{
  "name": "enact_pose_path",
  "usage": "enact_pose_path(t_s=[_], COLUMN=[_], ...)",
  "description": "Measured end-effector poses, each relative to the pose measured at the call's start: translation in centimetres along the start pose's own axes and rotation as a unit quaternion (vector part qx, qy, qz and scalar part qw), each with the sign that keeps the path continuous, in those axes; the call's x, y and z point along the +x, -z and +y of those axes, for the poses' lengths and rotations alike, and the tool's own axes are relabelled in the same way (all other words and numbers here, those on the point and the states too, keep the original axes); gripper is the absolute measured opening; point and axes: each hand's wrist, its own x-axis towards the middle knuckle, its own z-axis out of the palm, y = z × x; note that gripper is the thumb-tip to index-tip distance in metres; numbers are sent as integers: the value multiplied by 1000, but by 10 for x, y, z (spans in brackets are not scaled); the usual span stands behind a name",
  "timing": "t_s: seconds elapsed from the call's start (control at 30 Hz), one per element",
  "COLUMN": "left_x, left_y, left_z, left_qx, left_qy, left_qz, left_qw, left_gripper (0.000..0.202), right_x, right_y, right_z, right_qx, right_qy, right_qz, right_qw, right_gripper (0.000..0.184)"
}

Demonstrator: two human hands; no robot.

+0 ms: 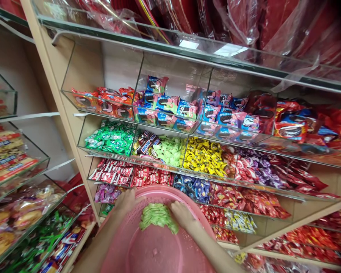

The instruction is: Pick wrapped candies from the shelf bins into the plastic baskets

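Note:
A pink plastic basket [156, 250] with a perforated upper wall is in front of me at the bottom of the view. Inside it, a heap of green-wrapped candies [157, 217] lies against the far side. My left hand [127, 201] is closed on the basket's rim at the far left, its thumb over the inner side. Over the basket's right part, my right hand [182, 214] has its fingers curled in beside the candy heap. Whatever it may hold is hidden.
Glass-fronted shelves hold blue-and-pink cookie packs [167, 102], green candies [110, 138], pale green candies [170, 150], yellow candies [204, 155] and red packets [112, 171]. A glass shelf [187, 53] with red plastic-wrapped goods runs above. More snack shelves [14, 148] stand at left, past a wooden upright [59, 94].

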Motion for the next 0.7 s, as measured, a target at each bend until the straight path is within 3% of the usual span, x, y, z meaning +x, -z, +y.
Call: enact_pose_path(t_s=[0.53, 0.7], left_x=[1, 4], left_y=[-3, -7], left_z=[-2, -5], left_qx=[6, 34], left_qy=[-2, -21], left_qz=[12, 20], left_qw=[1000, 999], left_gripper=[64, 69], right_x=[-1, -5], right_y=[3, 30], right_z=[-12, -18], right_qx=[5, -7], right_qy=[-54, -57], right_qz=[13, 41], right_qw=[998, 998], right_gripper=[37, 22])
